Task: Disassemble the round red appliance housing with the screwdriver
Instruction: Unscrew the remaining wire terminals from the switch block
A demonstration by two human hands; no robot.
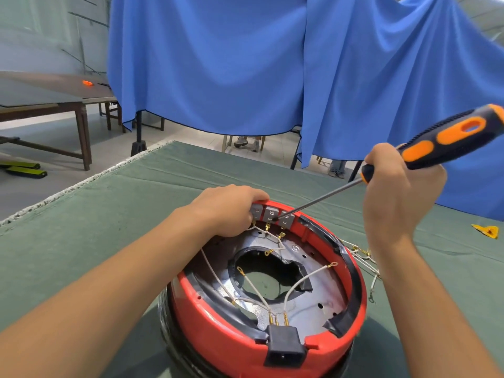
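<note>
Working surface: your green cloth table (136, 214) carries everything.
Housing: the red housing (218, 331) sits open side up on the cloth, right in front of you.
Left hand: your left hand (229, 208) curls over the far rim, fingers pressing by the grey terminal block (271, 215).
Right hand: your right hand (395, 186) grips the screwdriver (425, 148) low on the handle, wrist raised, shaft slanting down-left.
Tip: lands on the middle terminal.
Risk: at that shallow angle I'd guess it skids into your fingers or snags the white wires (272, 238).
</note>
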